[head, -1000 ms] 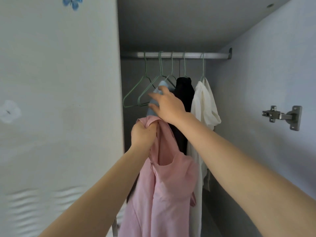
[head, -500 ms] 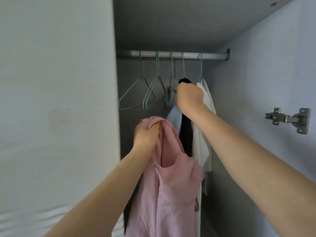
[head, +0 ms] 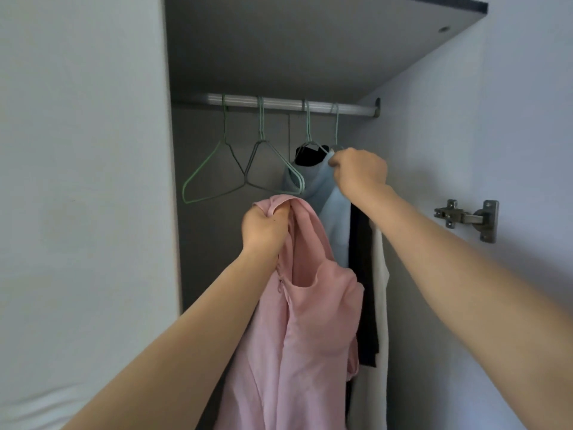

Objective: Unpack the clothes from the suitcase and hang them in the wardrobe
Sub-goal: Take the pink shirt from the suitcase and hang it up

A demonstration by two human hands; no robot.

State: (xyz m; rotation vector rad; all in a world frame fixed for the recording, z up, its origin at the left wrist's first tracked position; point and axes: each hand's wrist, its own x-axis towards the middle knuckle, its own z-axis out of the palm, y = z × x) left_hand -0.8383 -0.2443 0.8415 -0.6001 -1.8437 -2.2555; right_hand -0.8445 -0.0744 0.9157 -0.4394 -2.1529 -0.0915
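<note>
My left hand (head: 266, 226) grips the top of a pink garment (head: 297, 321) that hangs down in front of the open wardrobe. My right hand (head: 359, 173) is curled round the top of the light blue garment (head: 333, 218) at its hanger, up by the rail (head: 279, 102). Beside it hang a black garment (head: 361, 274) and a white garment (head: 379, 290), partly hidden by my right arm. Two sets of empty green wire hangers (head: 217, 172) hang on the rail's left part.
The wardrobe's left panel (head: 86, 181) stands close on the left. The open door (head: 511, 135) on the right carries a metal hinge (head: 468, 218). The wardrobe's top board (head: 310, 41) lies just above the rail.
My right hand has moved right along the hanging clothes, pushing them toward the rail's right end. The blue garment now shows more. My left hand has kept its hold on the pink garment.
</note>
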